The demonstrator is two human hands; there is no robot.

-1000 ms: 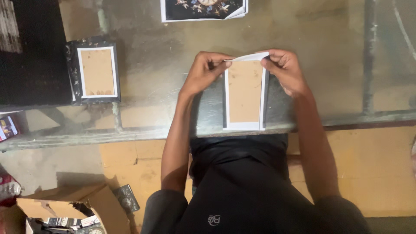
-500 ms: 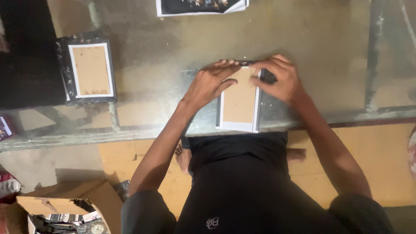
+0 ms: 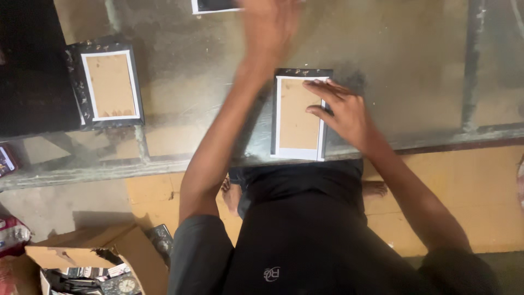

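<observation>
Item: picture frame, face down on glass table, near edge, centre of scene. Long axis runs near–far; short ends face the person and the far side. Far end shows a dark border w/ pale flecks; near end overhangs or sits right at the table lip, can't tell which. Appearance: tan backing board in the middle, white margin around it, dark outer edge on left, right and far sides. Lies flat, not tilted.

Right hand: rests on the frame's right side, fingers spread and flat, tips on the tan board, palm over the right edge. Pressing down, not gripping; nothing held.

Left hand: reaches to far side of table, blurred, just beside a dark print w/ white border at the top edge. Fingers look loosely open; whether it touches the print, can't tell.

Other: second frame, same kind, also back up, long axis near–far, well apart to the left on the table. Black surface at far left. Open cardboard box w/ dark items on the floor, near left. Person wears dark clothes; bare feet visible under table.
</observation>
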